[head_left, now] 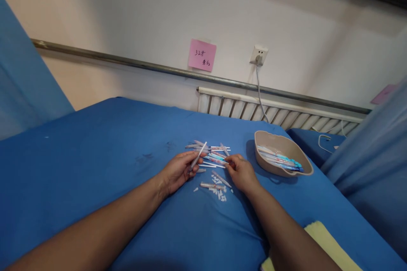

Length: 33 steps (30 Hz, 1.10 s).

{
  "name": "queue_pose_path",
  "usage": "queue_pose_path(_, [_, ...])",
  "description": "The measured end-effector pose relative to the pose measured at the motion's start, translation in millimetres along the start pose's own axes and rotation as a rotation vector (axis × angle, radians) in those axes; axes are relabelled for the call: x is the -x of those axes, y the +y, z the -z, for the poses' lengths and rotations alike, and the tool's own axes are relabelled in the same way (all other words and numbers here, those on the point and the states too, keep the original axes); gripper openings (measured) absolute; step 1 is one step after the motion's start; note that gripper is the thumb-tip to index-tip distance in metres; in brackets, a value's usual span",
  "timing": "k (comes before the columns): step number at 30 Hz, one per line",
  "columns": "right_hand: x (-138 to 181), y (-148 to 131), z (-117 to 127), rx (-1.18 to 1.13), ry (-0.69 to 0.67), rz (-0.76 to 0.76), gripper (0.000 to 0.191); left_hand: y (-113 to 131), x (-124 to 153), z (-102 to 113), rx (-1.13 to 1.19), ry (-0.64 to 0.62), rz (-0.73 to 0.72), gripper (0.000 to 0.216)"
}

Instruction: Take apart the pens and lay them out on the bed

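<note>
My left hand is closed round a slim pen barrel with a white stick jutting from its upper end. My right hand has its thumb and fingers pinched at the right end of a patterned pen barrel in the pile. Between the hands lie several pale and pinkish pen barrels, some with blue parts, and thin white sticks. Nearer to me, small white pieces are scattered around a patterned barrel.
A beige basin holding several pens stands to the right on the blue-covered surface. A yellow cloth lies under my right forearm. Behind are a radiator, a metal rail and a plugged-in cable.
</note>
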State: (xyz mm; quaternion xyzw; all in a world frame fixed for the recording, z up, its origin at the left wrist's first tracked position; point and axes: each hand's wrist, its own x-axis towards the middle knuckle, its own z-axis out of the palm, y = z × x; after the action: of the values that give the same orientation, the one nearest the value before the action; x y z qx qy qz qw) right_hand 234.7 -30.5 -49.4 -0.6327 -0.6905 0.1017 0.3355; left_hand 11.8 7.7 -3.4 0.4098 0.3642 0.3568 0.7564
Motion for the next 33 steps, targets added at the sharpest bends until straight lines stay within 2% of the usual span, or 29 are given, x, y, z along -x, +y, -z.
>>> queue_pose_path(4, [1, -5, 0, 0.01, -0.047, 0.056, 0.016, 4, 0, 1, 0.025, 0.032, 0.003, 0.024])
queue_pose_path(14, [4, -10, 2, 0.053, -0.079, 0.045, 0.012, 1, 0, 1, 0.041, -0.005, 0.052, 0.028])
queue_pose_path(33, [6, -19, 3, 0.132, -0.168, 0.028, 0.011, -1, 3, -3, -0.002, -0.015, 0.043, 0.026])
